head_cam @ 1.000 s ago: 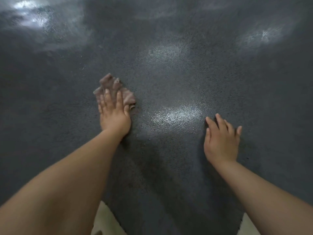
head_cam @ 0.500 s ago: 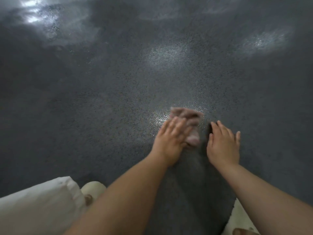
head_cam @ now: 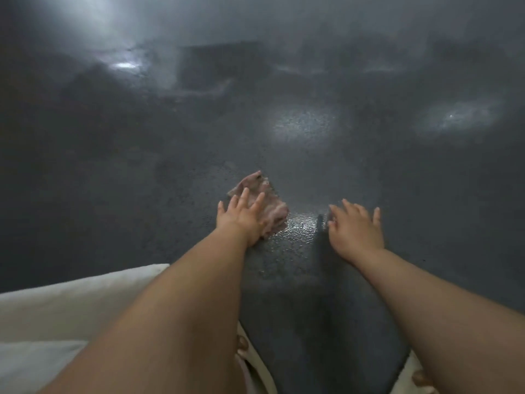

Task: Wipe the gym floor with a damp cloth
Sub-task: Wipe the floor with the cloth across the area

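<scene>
A crumpled pinkish damp cloth lies on the dark speckled gym floor at the centre of the view. My left hand presses flat on the cloth's near left part, fingers straight and spread. To the right, my right hand rests palm down on the bare floor, fingers spread, holding nothing. A wet shiny patch sits between the two hands.
My legs in light trousers fill the lower left, and toes in light sandals show at the bottom. Bright light reflections lie on the floor farther out. A dark blurred shape stands at the far end.
My left hand swept the cloth from the left to the centre beside my right hand, then pushed it slightly forward. The right hand stayed planted. The view pulled back, showing my legs.
</scene>
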The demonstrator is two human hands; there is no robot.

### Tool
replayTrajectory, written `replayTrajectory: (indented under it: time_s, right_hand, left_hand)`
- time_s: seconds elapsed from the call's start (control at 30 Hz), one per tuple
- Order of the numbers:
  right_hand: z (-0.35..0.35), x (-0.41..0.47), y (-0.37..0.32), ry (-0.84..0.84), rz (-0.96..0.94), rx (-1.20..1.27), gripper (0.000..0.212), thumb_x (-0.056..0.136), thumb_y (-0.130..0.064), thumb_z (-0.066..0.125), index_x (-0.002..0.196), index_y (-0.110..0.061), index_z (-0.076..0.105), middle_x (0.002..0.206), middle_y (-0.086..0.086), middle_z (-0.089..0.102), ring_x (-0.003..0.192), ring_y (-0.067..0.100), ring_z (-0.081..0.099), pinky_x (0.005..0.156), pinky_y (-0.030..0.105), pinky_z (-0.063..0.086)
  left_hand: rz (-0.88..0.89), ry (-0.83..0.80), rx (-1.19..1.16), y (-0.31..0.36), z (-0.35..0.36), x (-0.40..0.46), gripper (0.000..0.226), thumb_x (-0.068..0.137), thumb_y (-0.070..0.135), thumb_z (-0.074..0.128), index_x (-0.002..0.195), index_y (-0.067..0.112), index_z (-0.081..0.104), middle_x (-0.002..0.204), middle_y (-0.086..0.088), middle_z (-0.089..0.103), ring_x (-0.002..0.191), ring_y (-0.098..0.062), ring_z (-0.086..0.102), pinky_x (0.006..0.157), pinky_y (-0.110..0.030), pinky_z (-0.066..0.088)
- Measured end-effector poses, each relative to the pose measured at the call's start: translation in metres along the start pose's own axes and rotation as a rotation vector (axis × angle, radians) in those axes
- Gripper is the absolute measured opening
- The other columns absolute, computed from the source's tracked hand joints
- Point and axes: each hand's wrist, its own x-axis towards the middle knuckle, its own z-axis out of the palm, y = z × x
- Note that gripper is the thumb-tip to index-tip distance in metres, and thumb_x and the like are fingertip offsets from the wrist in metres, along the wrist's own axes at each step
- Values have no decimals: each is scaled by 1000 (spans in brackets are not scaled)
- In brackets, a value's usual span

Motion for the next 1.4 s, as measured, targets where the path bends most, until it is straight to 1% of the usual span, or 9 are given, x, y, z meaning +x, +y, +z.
replayTrajectory:
  time_s: [0.17, 0.27, 0.53, 0.73, 0.83, 0.93, 1.07, 1.23, 1.4]
  right_hand:
    - [-28, -37, -48, 56, -46, 1, 49, 100, -34, 35, 147, -24, 28, 158, 3, 18, 144, 24, 14, 116, 51, -2]
    - [-37, -60, -76, 103, -65, 48, 48, 100, -32, 34, 147, -23, 29, 157, 4, 18, 144, 24, 14, 116, 50, -2]
    - [-32, -83, -121, 144, -95, 154, 46, 99, -21, 30, 145, -18, 32, 155, 4, 23, 142, 25, 18, 117, 45, 4]
    - [-16, -46, -136, 129, -136, 147, 42, 97, -17, 35, 138, -8, 39, 148, 10, 33, 135, 27, 30, 113, 37, 22]
    - [0, -17, -149, 98, -175, 176, 51, 97, -14, 39, 146, -8, 26, 155, 8, 21, 140, 25, 21, 114, 36, 21]
    - [22, 16, -160, 53, -149, 180, 59, 97, -16, 44, 150, -12, 17, 159, 5, 6, 146, 21, 9, 116, 46, 16]
    - [53, 45, -166, -47, -175, 113, 60, 103, -34, 27, 152, -12, -1, 159, 8, -10, 146, 26, -7, 119, 43, 2]
    - [76, 67, -155, -7, -197, -73, 64, 98, -54, 18, 138, -33, -27, 149, -2, -34, 140, 28, -28, 114, 55, -12]
    - [46, 131, -173, 43, -124, -19, 58, 98, -54, 20, 146, -44, -11, 156, -8, -22, 142, 30, -24, 108, 62, -13]
  left_hand:
    - [19, 72, 2, -19, -9, -54, 77, 98, 32, 44, 150, 33, -12, 157, -1, -22, 146, -26, -14, 118, -50, -2]
    - [48, 155, 23, -30, -9, -80, 75, 99, 37, 43, 151, 32, -10, 157, -1, -21, 145, -27, -15, 118, -50, -2]
    - [51, 285, 75, -50, -29, -115, 77, 96, 25, 47, 152, 30, -6, 158, -3, -19, 145, -28, -14, 118, -48, 0]
    - [15, 249, 87, -68, -36, -93, 78, 96, 22, 47, 151, 28, -7, 157, -4, -21, 145, -28, -17, 118, -46, -1]
    - [33, 224, 79, -77, -29, -66, 76, 97, 24, 46, 152, 28, -7, 157, -4, -21, 145, -27, -17, 118, -46, -2]
    - [75, 176, 91, -85, -14, -37, 76, 97, 24, 45, 151, 28, -8, 157, -6, -20, 145, -27, -16, 118, -45, -1]
    - [100, 118, 71, -101, 2, -4, 76, 97, 23, 46, 152, 28, -7, 158, -6, -20, 146, -27, -14, 119, -43, 0]
    - [73, 91, -8, -129, 12, 25, 83, 94, 23, 54, 152, 30, -6, 158, -3, -19, 146, -26, -13, 118, -41, 1]
    - [25, 89, -80, -160, 6, 40, 83, 94, 27, 54, 152, 28, -6, 158, -3, -19, 146, -25, -12, 118, -39, 3]
